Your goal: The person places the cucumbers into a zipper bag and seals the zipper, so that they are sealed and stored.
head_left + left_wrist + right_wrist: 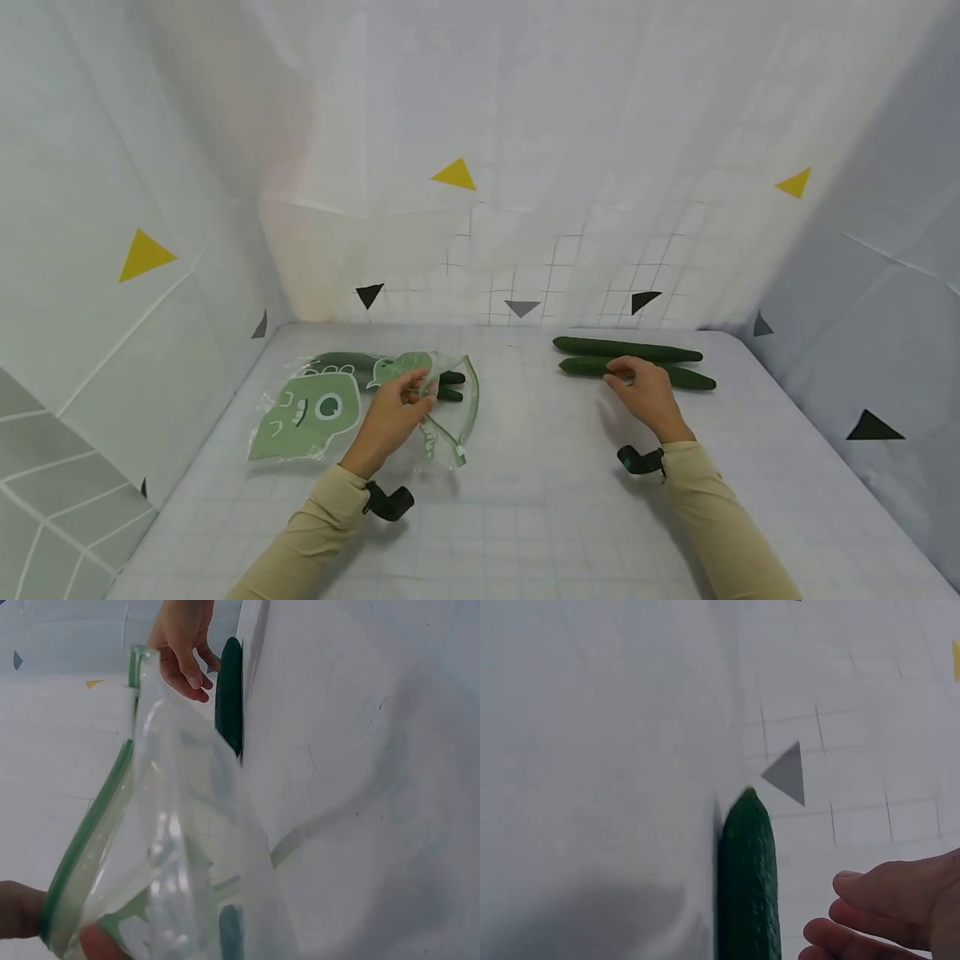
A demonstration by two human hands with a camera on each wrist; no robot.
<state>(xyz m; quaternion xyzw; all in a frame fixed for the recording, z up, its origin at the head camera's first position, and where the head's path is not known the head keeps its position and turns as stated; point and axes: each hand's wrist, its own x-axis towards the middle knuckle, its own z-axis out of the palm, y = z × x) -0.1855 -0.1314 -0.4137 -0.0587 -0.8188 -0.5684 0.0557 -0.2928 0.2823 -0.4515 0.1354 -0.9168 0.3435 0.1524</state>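
My left hand [392, 422] pinches the edge of a clear zip bag [303, 417] with a green cartoon print, and its mouth with a green zip strip [84, 832] gapes to the right. Inside the bag lie dark green cucumbers [452, 395], partly hidden by the print and my hand. On the right, two more cucumbers lie side by side, a far one [626, 348] and a near one [686, 379]. Over the near cucumber hovers my right hand [647, 396], its fingers loosely bent; the right wrist view shows a gap between fingertips [847, 877] and cucumber [750, 885].
A white table [525, 517] with a faint grid carries everything. White sheets stand at the back and both sides, marked with yellow triangles [456, 174] and black ones [874, 426]. Each wrist wears a small black camera [390, 502].
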